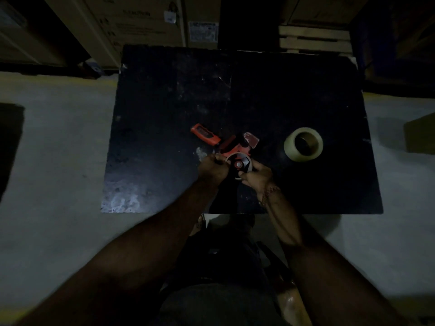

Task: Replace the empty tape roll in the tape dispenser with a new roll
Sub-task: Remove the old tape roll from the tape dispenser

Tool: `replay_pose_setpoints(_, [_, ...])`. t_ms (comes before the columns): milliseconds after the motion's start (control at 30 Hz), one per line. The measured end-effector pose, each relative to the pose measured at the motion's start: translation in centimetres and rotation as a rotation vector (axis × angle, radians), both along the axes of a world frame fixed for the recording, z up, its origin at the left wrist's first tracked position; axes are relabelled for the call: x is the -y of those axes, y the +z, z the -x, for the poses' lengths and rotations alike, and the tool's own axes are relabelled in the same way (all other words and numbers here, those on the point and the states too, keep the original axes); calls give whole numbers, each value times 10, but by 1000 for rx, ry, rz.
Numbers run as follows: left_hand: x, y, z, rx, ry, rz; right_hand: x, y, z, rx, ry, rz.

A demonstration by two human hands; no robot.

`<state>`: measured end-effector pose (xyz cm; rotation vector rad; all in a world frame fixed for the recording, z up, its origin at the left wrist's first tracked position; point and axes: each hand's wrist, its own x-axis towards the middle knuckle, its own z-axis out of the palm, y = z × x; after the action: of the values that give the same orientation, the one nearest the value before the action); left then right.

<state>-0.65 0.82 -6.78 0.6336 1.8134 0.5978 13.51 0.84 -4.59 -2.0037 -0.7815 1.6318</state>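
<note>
- Left hand (213, 167) and right hand (255, 176) both curl fingers round the thin, spent grey tape core (240, 164) on the red-and-black handheld tape dispenser (229, 144), mid-table.
- One full, pale translucent tape roll (303, 144) lies flat on the black table (164, 102), right of the dispenser, apart.
- Count: one dispenser, one full roll.

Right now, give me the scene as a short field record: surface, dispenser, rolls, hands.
surface: dark table, dimly lit
dispenser: red tape dispenser lying on the table, handle pointing away to the left
old roll: empty roll on the dispenser's hub, at the near end
new roll: full tape roll on the table to the right, apart from the dispenser, untouched
left hand: left hand grips the empty roll's left edge
right hand: right hand grips its right edge
surroundings: cardboard boxes behind the table
</note>
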Motion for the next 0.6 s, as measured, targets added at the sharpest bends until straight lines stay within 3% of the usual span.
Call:
replay_pose_setpoints(133, [3, 5, -6, 99, 159, -23, 1, 3, -6, -27, 0, -19])
replay_pose_setpoints(600, [1, 16, -20, 105, 118, -88, -11, 13, -3, 35, 41, -13])
